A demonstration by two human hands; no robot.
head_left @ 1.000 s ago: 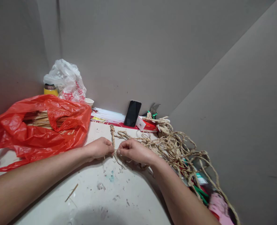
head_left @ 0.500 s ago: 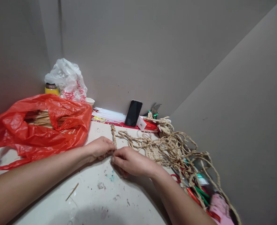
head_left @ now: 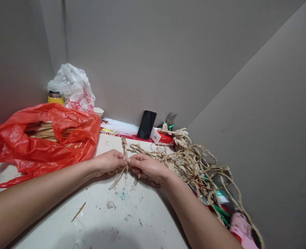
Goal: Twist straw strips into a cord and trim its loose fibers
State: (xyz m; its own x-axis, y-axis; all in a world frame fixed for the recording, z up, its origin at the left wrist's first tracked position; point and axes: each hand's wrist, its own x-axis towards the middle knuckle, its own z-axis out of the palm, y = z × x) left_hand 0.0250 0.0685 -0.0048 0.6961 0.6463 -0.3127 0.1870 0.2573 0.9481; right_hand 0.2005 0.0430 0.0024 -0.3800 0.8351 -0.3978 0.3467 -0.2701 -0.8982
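Observation:
My left hand (head_left: 109, 162) and my right hand (head_left: 146, 167) meet at the middle of the white table (head_left: 132, 221), both pinched on a braided straw rope (head_left: 124, 147). The braid rises from my fingertips toward the back wall. Loose straw ends (head_left: 118, 178) hang below the pinch onto the table. To the right the rope runs into a tangled heap of the same straw rope (head_left: 194, 162), partly behind my right hand.
A red plastic bag (head_left: 38, 141) with straw stalks lies at the left. Behind it are a white bag (head_left: 72, 88), a yellow jar (head_left: 55, 98) and a small cup (head_left: 99, 111). A black phone (head_left: 147, 125), red box (head_left: 163, 137) and pliers (head_left: 169, 121) lean by the wall.
My right hand has come back up level with the left, after dipping lower and nearer half a second ago. Loose straw ends now show below the pinch.

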